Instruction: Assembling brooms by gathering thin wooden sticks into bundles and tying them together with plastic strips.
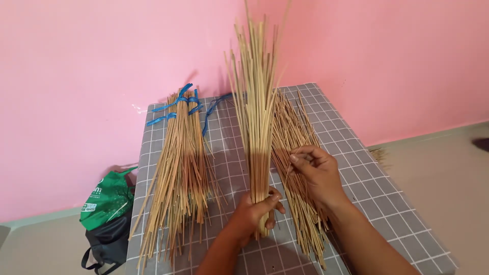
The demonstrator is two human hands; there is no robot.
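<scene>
Only one view here, the head cam looking down. The left hand (pixel 257 211) is wrapped tight around the bottom end of an upright bundle of thin sticks (pixel 254 102), fingers closed all the way round, butts resting on the grey checked table cover (pixel 387 203). Above the fist the sticks fan out toward the pink wall (pixel 76 76).

The sticks look really light and springy, stiff enough to stand but probably easy to snap one by one, and smooth enough that loose ones could slide out of the bunch. Low down near the butts seems like the sensible place to hold, where they're packed tightest.

Just right of that grip, the right hand (pixel 316 173) is pinching a single stick between thumb and fingertips, over the loose pile of sticks (pixel 295 168) lying flat beside the bundle.

Well left of the grip there's a tied bundle (pixel 178 168) with blue string (pixel 181 104) at its far end. Off the table's left edge sits a green bag (pixel 107 196) on something black. Nothing's really blocking the hands.
</scene>
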